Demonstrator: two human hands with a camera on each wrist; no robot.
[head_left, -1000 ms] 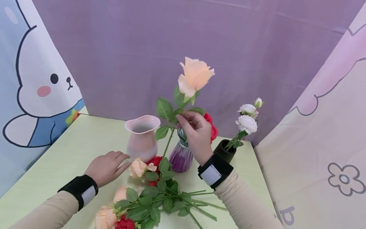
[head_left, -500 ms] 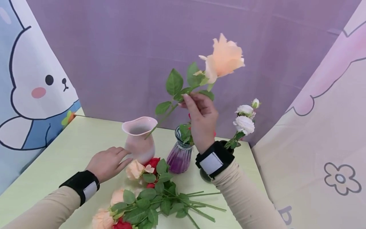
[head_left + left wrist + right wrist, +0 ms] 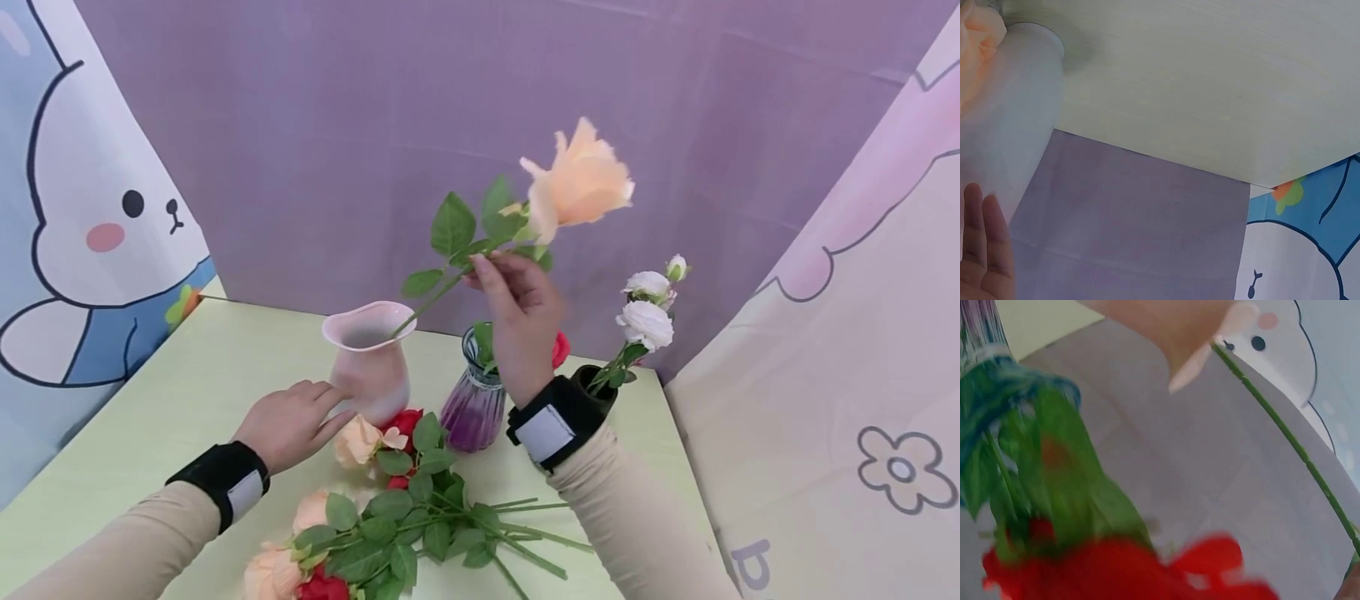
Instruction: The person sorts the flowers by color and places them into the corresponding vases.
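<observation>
My right hand (image 3: 523,329) pinches a peach rose (image 3: 583,185) by its leafy stem. The bloom leans up to the right, and the lower tip of the stem is at the mouth of a pink ceramic vase (image 3: 371,379). In the right wrist view the green stem (image 3: 1285,432) slants down from the vase's flared rim. My left hand (image 3: 288,425) has its fingers extended at the vase's left side. The left wrist view shows two straight fingers (image 3: 997,240) against the pale vase body (image 3: 1013,125).
A purple glass vase (image 3: 474,417) holding a red rose (image 3: 1122,572) stands right of the pink vase. Behind my right wrist, white flowers (image 3: 647,325) stand in a black pot (image 3: 596,387). Peach and red roses with leafy stems (image 3: 420,525) lie across the table front.
The peach rose rose and tilted to the right, then came down slightly, its stem tip moving to the pink vase's mouth. My left hand has barely moved.
</observation>
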